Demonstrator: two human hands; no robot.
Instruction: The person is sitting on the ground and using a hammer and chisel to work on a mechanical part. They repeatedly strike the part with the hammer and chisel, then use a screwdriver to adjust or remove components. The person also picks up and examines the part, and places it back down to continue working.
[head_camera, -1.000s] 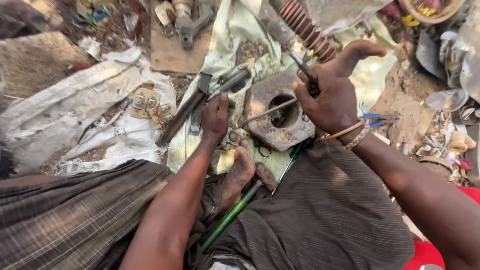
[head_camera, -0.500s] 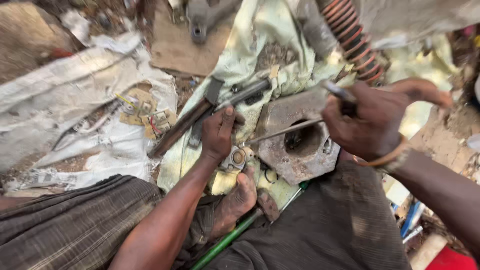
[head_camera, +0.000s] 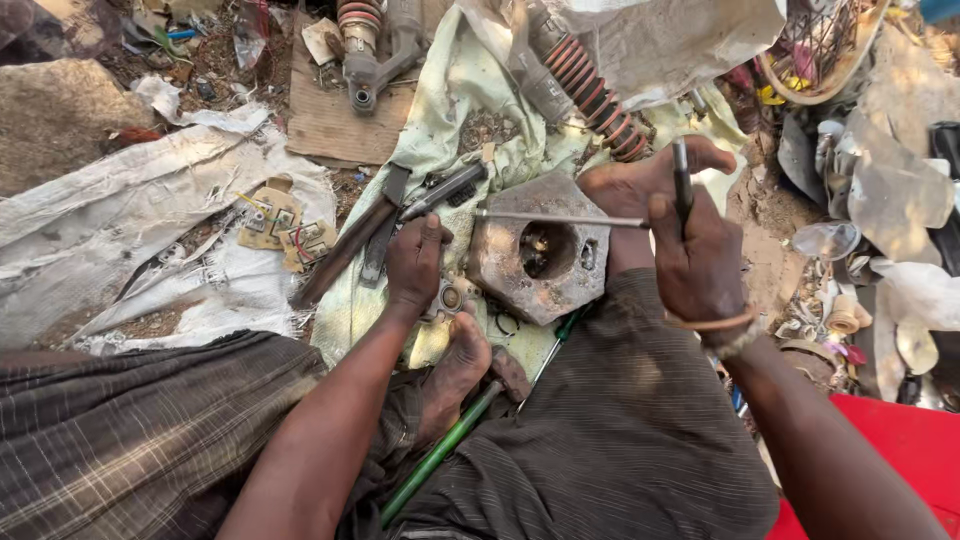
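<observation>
1. We saw a grey metal block (head_camera: 540, 262), roughly six-sided with a round bore in its middle, lying on a pale green cloth (head_camera: 455, 90) spread over the ground, just in front of the person's crossed legs.
2. A thin metal rod (head_camera: 560, 218) lay level across the top of the block, its right end reaching the right hand (head_camera: 700, 265).
3. The right hand was closed in a loose fist around a dark slim tool (head_camera: 682, 180) that stood upright out of the grip — the fingers were curled shut on it. We could not tell whether that hand also pinched the rod.
4. The left hand (head_camera: 415, 265) rested palm down on the cloth just left of the block, fingers bent and pressed together over small parts; we could not tell what, if anything, it gripped.
5. A small round metal part (head_camera: 450, 297) sat between the left hand and the block.
6. A bare foot (head_camera: 455, 370) lay below the left hand, and another bare foot (head_camera: 640, 180) rested beside the block's upper right edge.
7. A green rod (head_camera: 440, 455) ran slantwise under the lower foot.
8. Beyond the block lay a long dark hammer-like tool (head_camera: 350, 245) and a shock absorber with a reddish coil spring (head_camera: 590, 80).
9. Further left — white sacking (head_camera: 130, 210) and a brown cardboard sheet (head_camera: 330, 110).
</observation>
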